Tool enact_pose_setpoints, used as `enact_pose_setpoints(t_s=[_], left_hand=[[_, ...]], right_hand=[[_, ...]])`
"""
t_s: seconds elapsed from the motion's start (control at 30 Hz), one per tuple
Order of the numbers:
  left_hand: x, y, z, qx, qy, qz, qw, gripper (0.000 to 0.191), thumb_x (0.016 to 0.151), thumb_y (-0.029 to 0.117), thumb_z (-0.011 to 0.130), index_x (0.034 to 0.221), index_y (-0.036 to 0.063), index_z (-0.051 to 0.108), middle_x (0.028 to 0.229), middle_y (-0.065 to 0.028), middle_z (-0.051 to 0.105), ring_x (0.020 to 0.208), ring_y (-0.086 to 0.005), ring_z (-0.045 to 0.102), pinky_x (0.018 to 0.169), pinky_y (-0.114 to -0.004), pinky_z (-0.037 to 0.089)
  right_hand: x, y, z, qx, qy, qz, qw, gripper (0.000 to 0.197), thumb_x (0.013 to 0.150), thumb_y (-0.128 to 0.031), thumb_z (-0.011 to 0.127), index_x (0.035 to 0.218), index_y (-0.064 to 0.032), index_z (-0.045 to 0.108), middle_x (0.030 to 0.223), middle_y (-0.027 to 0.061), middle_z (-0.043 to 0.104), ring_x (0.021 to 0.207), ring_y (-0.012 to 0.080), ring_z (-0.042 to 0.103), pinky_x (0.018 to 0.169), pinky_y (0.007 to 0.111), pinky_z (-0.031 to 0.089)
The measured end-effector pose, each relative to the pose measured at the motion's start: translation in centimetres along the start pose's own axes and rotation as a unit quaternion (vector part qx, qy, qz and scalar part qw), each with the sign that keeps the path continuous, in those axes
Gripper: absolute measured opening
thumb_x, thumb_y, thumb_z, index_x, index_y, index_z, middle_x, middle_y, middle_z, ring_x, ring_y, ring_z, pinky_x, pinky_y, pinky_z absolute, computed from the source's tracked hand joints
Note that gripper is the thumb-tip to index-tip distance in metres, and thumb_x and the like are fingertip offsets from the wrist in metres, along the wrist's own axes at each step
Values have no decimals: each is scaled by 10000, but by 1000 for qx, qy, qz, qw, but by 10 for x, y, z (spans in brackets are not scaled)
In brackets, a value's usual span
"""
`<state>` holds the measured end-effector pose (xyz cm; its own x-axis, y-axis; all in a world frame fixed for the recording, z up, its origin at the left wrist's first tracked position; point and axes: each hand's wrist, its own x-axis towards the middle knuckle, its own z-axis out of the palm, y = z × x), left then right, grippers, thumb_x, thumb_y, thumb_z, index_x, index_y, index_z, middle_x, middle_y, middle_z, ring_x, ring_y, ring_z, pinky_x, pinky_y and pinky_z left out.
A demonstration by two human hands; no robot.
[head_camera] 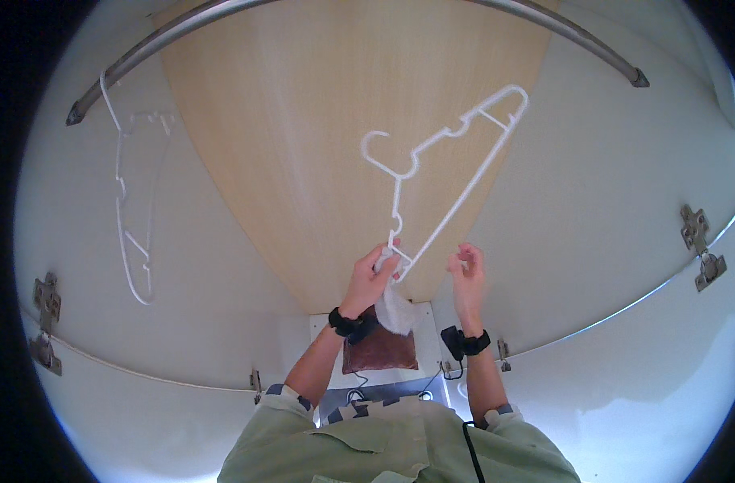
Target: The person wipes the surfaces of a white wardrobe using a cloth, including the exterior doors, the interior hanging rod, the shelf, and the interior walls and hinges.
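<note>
My left hand [370,278] grips one lower end of a white plastic clothes hanger [458,202], together with a whitish cloth [396,311] that wraps that end and hangs down below my fingers. The hanger is tilted, its hook pointing to the upper left and its other end reaching up to the right. To the right of it, my right hand [468,265] is raised with its fingers curled and holds nothing that I can see. A gap separates it from the hanger's bottom bar.
A metal rail [554,21] crosses the wardrobe's top. Another white hanger [122,205] hangs from it at the left. Hinged doors [657,344] stand on both sides, with metal hinges [696,235]. A dark reddish-brown item [380,353] lies on the wardrobe floor.
</note>
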<state>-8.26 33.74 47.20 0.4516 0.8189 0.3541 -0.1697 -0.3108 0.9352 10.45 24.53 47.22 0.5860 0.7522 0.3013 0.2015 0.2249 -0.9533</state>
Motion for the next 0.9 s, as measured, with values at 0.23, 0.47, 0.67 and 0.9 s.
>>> enact_pose_setpoints(t_s=[0.23, 0.47, 0.67, 0.9], left_hand=[[-15, 18, -14, -17, -216, -185, 958, 332, 1010, 181, 559, 1294, 14, 592, 911, -15, 634, 740, -77, 586, 616, -273, 555], [-35, -13, -42, 9, -210, -192, 959, 350, 1030, 260, 531, 1280, 28, 608, 912, -9, 631, 774, -72, 576, 708, -261, 539], [-28, -2, -30, -75, 179, -31, 980, 331, 1019, 208, 547, 1295, 36, 610, 955, 5, 661, 825, -65, 560, 748, -222, 479], [20, 81, -3, 245, -1, 214, 946, 540, 945, 56, 587, 1461, 126, 447, 1369, -209, 553, 1179, -270, 620, 916, -337, 528]], right_hand=[[31, -38, 15, 502, -158, -39, 850, 738, 975, -440, 547, 1549, -152, 185, 1537, 161, 293, 1403, 373, 333, 1131, 525, 338], [35, -45, 28, 513, -147, -7, 845, 500, 970, -403, 521, 1407, -201, 388, 1589, 70, 236, 1417, 401, 302, 1108, 628, 303], [40, -26, 20, 426, -128, -114, 888, 195, 889, -236, 514, 1033, -113, 560, 1628, 67, 183, 1422, 417, 312, 1113, 603, 286], [31, -40, 39, 480, -189, -143, 844, 231, 812, -105, 467, 1025, -77, 551, 1595, 130, 225, 1390, 419, 362, 1117, 573, 282]])
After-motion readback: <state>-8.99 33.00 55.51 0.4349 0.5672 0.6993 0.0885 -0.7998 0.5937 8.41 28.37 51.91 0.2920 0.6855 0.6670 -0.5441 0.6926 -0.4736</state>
